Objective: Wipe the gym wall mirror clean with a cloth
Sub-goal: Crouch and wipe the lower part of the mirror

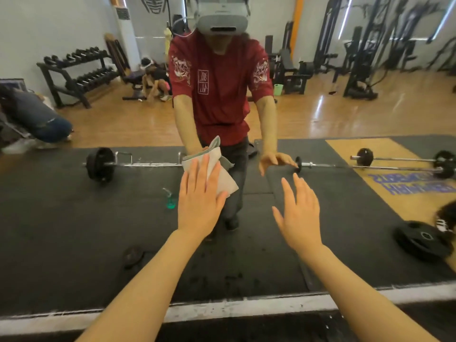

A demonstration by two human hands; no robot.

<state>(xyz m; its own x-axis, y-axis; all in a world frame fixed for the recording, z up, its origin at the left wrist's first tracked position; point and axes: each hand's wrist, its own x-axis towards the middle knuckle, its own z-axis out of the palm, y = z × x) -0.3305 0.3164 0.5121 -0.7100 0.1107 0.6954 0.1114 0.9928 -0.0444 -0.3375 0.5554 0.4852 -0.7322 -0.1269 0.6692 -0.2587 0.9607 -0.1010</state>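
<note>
— What was seen of the left hand [199, 201]?

— It was laid flat, fingers straight and close together, pressed against a pale grey folded cloth [223, 174]. The cloth was pinned by those fingers against the large wall mirror [74, 218]. Nothing was clenched; the cloth was held by pressure only.

— And where was the cloth placed relative to the fingers?

— Most of it was covered by the fingers and palm. A folded corner was left showing beyond the fingertips, and a wider flap was seen past the thumb side, towards the right hand [298, 211].

— How was the right hand held?

— It was raised beside the left, fingers straight and slightly spread, with nothing grasped. Whether the glass was touched by its fingertips could not be told.

— What was reflected beyond the fingers?

— A person in a dark red short-sleeved shirt [217, 82] was mirrored above the fingertips, both arms reaching down to meet the real hands. A long steel barbell with a black plate [101, 164] was seen to the left of the left fingers, on black rubber matting [61, 230]. A small green spray bottle [170, 202] was reflected just beside the left hand's outer edge. A loose black weight plate [422, 239] was seen well to the right of the right fingers.

— And below the wrists?

— The mirror's pale lower frame strip [246, 307] was crossed by both forearms.
</note>
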